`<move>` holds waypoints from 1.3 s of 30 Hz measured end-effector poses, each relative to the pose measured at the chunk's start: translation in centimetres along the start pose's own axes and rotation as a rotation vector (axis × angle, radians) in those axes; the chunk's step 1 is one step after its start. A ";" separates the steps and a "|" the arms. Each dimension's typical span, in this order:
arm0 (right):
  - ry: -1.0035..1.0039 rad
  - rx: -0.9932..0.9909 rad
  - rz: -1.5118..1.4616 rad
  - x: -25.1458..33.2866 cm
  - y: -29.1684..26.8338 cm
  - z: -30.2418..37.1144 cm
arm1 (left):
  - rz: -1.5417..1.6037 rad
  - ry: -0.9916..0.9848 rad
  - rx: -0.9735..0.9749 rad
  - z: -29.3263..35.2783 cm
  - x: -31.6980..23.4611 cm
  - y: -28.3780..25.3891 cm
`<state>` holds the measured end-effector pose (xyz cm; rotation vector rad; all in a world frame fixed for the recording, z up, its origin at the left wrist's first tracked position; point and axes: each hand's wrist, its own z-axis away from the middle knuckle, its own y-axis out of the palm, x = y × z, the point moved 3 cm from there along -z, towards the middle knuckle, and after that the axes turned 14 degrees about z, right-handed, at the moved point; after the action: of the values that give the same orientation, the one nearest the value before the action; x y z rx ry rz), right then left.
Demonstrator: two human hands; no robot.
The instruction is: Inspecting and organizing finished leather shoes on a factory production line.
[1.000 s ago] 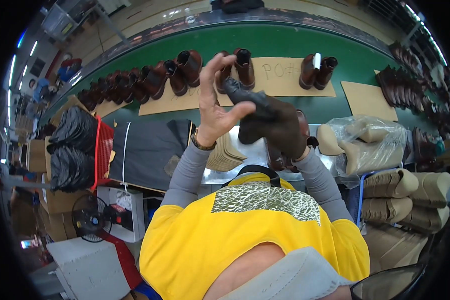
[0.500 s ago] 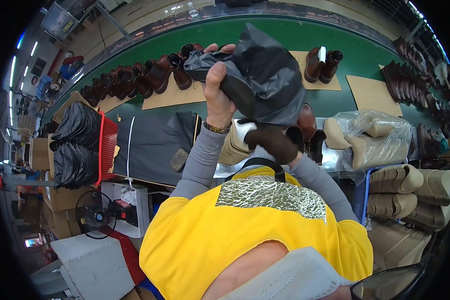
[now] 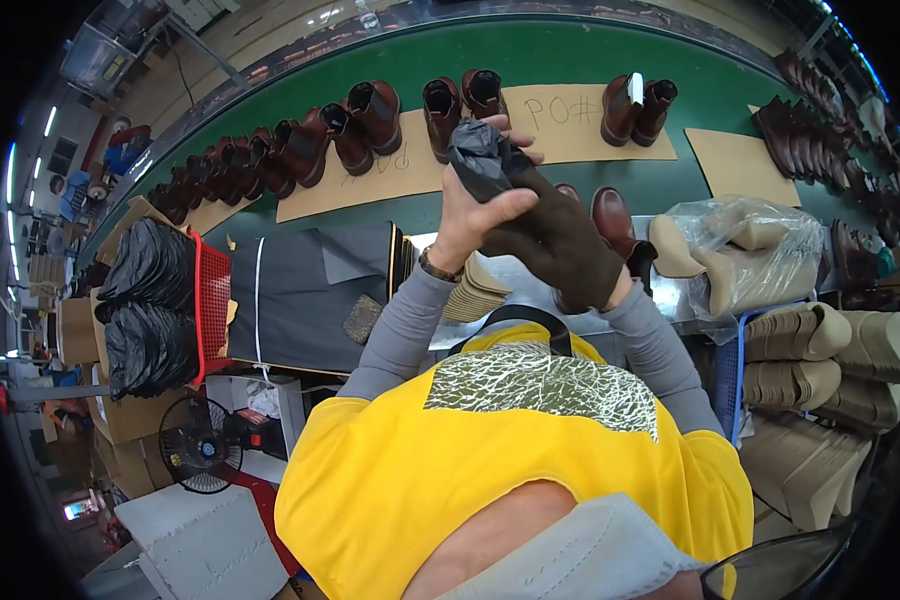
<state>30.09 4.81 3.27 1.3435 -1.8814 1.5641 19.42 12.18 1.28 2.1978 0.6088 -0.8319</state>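
My bare left hand (image 3: 467, 215) holds a black plastic bundle (image 3: 478, 158), crumpled small, with the fingers behind it and the thumb in front. My right hand (image 3: 560, 245), in a dark brown glove, presses against the bundle's right side; its fingertips are partly hidden there. Whatever lies inside the plastic is covered. Just beyond the hands stands a pair of brown leather boots (image 3: 442, 112) on a cardboard sheet (image 3: 540, 125). Close to my right wrist, another brown boot (image 3: 613, 215) rests at the metal tray (image 3: 670, 290).
Brown boots (image 3: 300, 155) line the green bench (image 3: 570, 60) on the left; one pair (image 3: 618, 108) stands right. Nearer are black sheets (image 3: 310, 290), a red basket (image 3: 210, 310) beside black plastic bundles (image 3: 150, 340), tan insoles (image 3: 475, 290), bagged beige forms (image 3: 740, 270) and a fan (image 3: 200, 445).
The black plastic, spread large and raised before, is now a small bundle lower between my hands. My gloved right hand has moved up and left to it. Boots behind it have come into view.
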 end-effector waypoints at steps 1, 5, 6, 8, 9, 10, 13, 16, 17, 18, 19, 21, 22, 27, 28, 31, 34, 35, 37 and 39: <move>0.006 0.000 -0.003 0.3 -0.1 0.1 | 0.174 -0.113 -0.063 0.2 0.2 -0.2; 0.232 -0.407 -0.280 -0.6 -1.0 2.2 | 0.594 -0.174 -0.259 -0.3 1.4 -3.3; 0.236 -0.406 -0.280 -1.2 -0.7 2.4 | 0.683 -0.168 -0.282 -0.7 1.5 -3.7; 0.084 -0.570 0.187 -1.3 -0.6 2.8 | 0.663 -0.165 -0.329 -1.0 1.5 -3.1; 0.241 -0.453 0.138 -2.3 0.7 3.0 | 0.686 -0.156 -0.372 -1.0 1.9 -2.7; 0.245 -0.444 0.032 -1.9 1.8 2.7 | 0.713 -0.151 -0.410 -1.0 2.5 -1.9; 0.212 -0.499 -0.301 -3.2 2.1 1.3 | 0.456 -0.138 -0.355 0.0 3.6 0.9; 0.500 -0.246 -0.476 -4.9 -0.1 2.6 | 0.113 0.258 -0.236 -0.3 2.0 1.5; 0.450 -0.312 -0.452 -4.2 -0.8 3.0 | -0.019 0.383 -0.201 -0.5 1.7 1.2; 0.459 -0.321 -0.452 -4.4 -1.2 3.5 | -0.343 0.458 -0.024 -0.4 1.7 0.2; 0.299 -0.338 -0.129 -4.4 -2.1 4.1 | -0.402 0.371 0.053 -0.9 1.8 -0.5; 0.183 -0.349 0.104 -4.0 -2.6 5.1 | -0.611 0.320 0.223 -2.4 1.7 -1.0; 0.200 -0.347 0.103 -4.5 -3.0 6.0 | -0.602 0.306 0.221 -2.8 1.6 -0.7; 0.493 -0.545 0.017 -7.0 -9.1 11.9 | -0.559 0.209 0.363 -4.0 5.2 2.4; 0.558 -0.623 -0.166 -6.6 -10.1 12.6 | -0.653 0.209 0.513 -3.5 7.1 3.2; 0.684 -0.754 -0.285 -5.4 -10.8 13.4 | -0.876 -0.163 0.772 -0.1 14.4 7.5; 0.699 -0.694 -0.317 -6.1 -9.9 14.2 | -0.972 -0.236 0.887 2.2 23.1 8.3; 0.687 -0.688 -0.150 -6.0 -9.7 14.5 | -1.018 -0.290 0.916 1.6 23.2 9.3; 0.644 -0.729 -0.105 -5.9 -9.2 15.1 | -1.065 -0.347 0.945 1.1 23.7 10.1; 0.629 -0.705 -0.025 -5.1 -8.9 15.8 | -0.870 -0.270 0.674 0.9 24.3 9.4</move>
<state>44.51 -6.63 -0.76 0.4870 -1.7231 0.9750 41.58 9.72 -12.30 2.2800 1.3257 -1.9801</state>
